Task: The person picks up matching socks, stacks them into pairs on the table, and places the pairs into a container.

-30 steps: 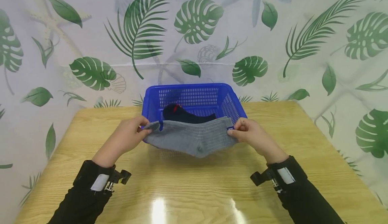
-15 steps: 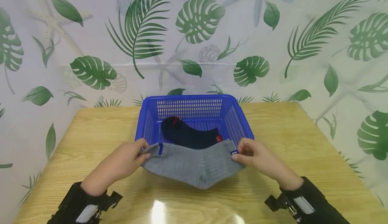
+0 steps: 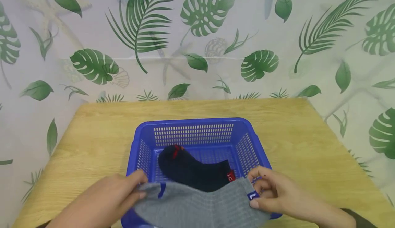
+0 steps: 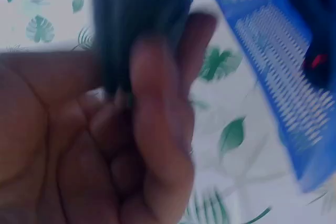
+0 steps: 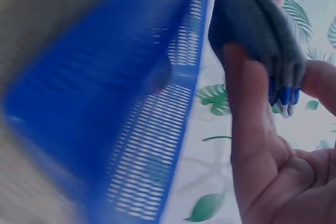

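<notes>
In the head view my left hand pinches one end of a pair of grey socks between thumb and fingers. The right hand pinches the other end beside a blue label, so the socks stretch across between both hands. They overlap the near side of a blue plastic basket. Inside the basket lies a dark navy sock with red marks and a red label. From the right wrist, the grey socks show edge-on as stacked layers with blue tags. The left wrist view is dim and blurred.
A wooden table carries the basket. Behind and at both sides hangs a white cloth printed with green leaves. The basket has slotted walls; its near rim is mostly hidden by the socks and hands.
The basket has come from the back of the table towards me. Both hands, still pinching the grey socks, have come nearer with it, and more of the navy sock shows.
</notes>
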A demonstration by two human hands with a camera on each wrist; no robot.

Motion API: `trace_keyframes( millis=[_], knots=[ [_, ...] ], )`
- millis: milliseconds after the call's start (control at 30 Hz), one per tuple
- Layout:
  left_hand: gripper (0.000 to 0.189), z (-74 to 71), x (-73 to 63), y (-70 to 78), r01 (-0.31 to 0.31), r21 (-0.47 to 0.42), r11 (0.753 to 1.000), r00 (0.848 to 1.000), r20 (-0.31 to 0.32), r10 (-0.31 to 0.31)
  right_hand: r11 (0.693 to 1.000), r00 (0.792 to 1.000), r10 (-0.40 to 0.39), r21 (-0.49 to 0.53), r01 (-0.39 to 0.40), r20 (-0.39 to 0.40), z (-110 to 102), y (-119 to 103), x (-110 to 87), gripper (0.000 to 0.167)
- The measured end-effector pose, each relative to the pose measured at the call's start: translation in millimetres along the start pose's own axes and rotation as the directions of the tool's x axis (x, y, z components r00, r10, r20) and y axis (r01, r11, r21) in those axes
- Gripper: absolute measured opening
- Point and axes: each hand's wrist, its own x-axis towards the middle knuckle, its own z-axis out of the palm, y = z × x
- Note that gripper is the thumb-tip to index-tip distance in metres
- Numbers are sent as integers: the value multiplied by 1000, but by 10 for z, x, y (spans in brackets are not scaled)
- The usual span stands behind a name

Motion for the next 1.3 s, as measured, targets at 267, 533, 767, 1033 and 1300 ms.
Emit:
trace_keyframes(
  millis=[267,533,767,1033,1300],
  knots=[
    [13,-381,821,-15,163,172,971,983,-112,-146,788,989,129,-597,-149,-76,-209,-554,771,50],
    [10,-231,1578,-217,176,267,947,944,229,-240,576,869,476,-697,-427,-139,-139,-364,1321,54],
    [15,-40,1714,-340,263,304,916,861,354,-364,463,785,588,-714,-524,-194,-128,-120,1414,51],
    [10,126,1714,-436,309,325,894,843,342,-416,403,765,606,-746,-530,-216,-68,45,1436,20],
    [17,228,1676,-479,293,233,927,884,305,-356,227,833,509,-899,-375,-219,46,89,1397,21]
  ],
)
